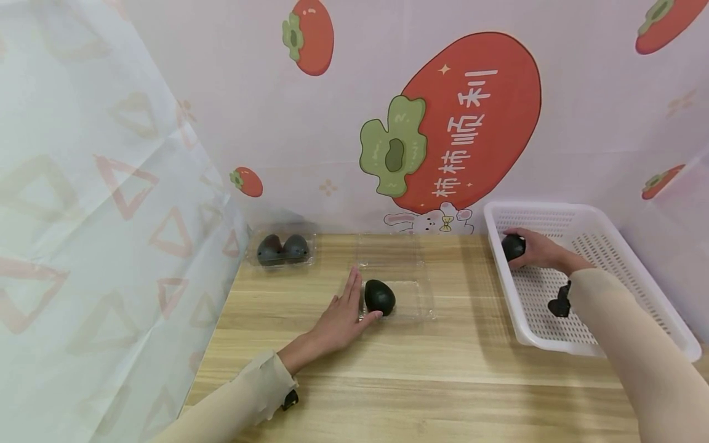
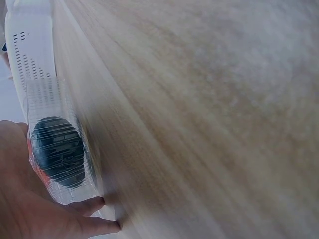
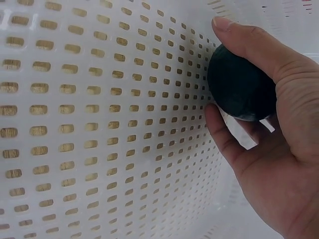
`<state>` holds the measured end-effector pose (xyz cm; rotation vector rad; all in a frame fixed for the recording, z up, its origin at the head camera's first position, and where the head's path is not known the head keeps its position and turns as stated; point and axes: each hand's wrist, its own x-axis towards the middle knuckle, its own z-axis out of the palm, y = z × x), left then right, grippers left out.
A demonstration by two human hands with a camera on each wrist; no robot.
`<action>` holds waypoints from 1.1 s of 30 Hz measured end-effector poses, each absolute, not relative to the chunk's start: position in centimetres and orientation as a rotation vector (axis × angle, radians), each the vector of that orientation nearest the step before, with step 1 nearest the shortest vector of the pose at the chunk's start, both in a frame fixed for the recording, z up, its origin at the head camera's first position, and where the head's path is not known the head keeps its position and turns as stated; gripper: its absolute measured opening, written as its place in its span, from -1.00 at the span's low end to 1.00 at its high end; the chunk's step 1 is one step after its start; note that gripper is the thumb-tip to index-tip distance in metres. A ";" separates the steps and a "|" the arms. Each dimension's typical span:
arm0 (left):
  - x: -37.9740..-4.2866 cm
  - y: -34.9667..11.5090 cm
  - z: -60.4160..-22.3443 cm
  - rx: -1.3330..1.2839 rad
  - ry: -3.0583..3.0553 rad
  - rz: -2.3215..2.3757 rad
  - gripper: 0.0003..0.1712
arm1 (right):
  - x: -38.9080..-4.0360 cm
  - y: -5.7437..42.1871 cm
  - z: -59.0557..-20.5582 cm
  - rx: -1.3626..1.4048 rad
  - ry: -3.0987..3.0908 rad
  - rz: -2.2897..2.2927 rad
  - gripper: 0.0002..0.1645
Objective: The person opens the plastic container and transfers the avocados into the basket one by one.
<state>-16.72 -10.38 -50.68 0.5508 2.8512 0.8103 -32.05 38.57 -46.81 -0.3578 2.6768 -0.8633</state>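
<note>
Inside the white basket, my right hand (image 1: 537, 251) grips a dark avocado (image 3: 240, 83), its thumb on one side and fingers curled on the other. My left hand (image 1: 339, 314) rests at the left edge of an opened clear plastic box (image 1: 408, 301), fingers extended along its side and thumb near the front corner. One dark avocado (image 1: 380, 298) lies in the left half of that box. The left wrist view shows this avocado (image 2: 59, 152) through the ribbed clear wall, with the left hand (image 2: 35, 209) beside it.
At the back left of the wooden table (image 1: 354, 394) stands another clear box (image 1: 250, 249) with two dark avocados (image 1: 296, 247) in it. The perforated basket (image 1: 554, 346) takes up the right side. A printed cloth wall (image 1: 332, 123) stands behind the table.
</note>
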 end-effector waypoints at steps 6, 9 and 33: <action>-16.6 -10.3 -50.6 0.550 2.845 0.815 0.19 | -32.1 38.6 -47.0 -0.357 2.666 -0.856 0.18; -16.6 -10.3 -50.6 0.554 2.846 0.831 0.18 | -32.0 38.5 -47.0 -0.365 2.662 -0.864 0.18; -16.5 -10.3 -50.6 0.552 2.840 0.858 0.16 | -31.2 38.3 -45.6 -0.463 2.733 -0.774 0.25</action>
